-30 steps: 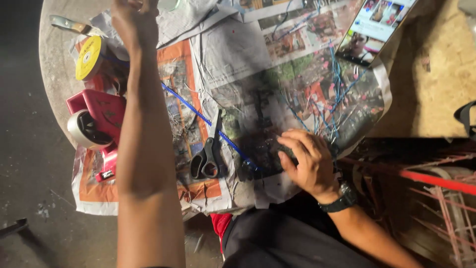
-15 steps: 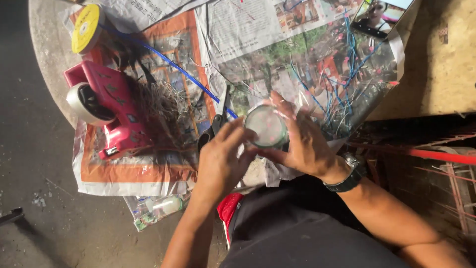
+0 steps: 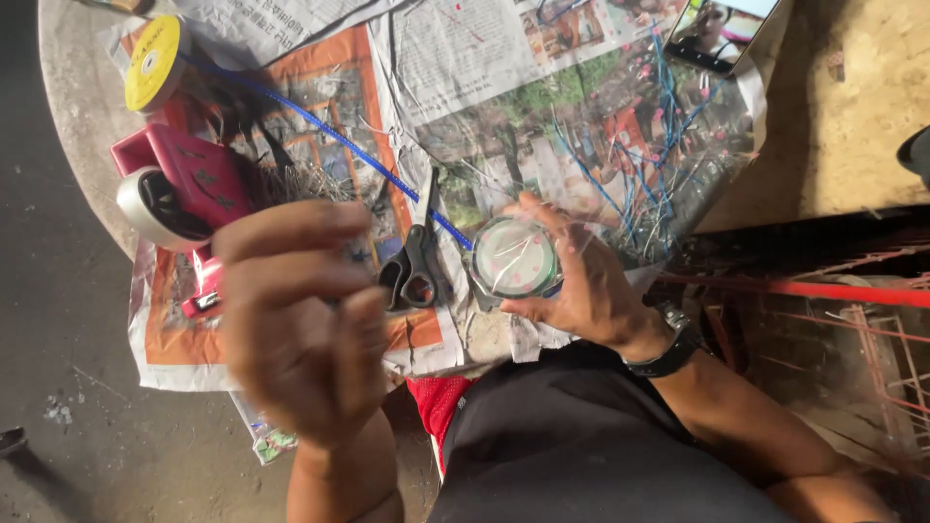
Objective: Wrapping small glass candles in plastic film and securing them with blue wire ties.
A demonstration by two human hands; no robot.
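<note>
Round clear container [image 3: 513, 258] cupped in the right hand [image 3: 581, 281], above the table's [image 3: 73, 107] near edge.

Right fingers curl around its rim; the left hand [image 3: 305, 320] is raised, blurred, fingers loosely bent, holding nothing visible. Scissors [image 3: 415, 266], pink tape dispenser [image 3: 179, 189] and loose wires [image 3: 649, 165] lie untouched on newspaper [image 3: 455, 58].

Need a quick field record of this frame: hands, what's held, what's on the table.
left hand: left hand raised toward the camera, blurred, fingers curled; whether it holds anything cannot be told
right hand: right hand holds a small round clear container, wristwatch on that wrist
surface: round table covered with newspaper
beside left hand: black scissors, pink tape dispenser
far left: yellow spool, blue strip running toward the scissors
far right: loose blue wires, phone at the table edge
</note>
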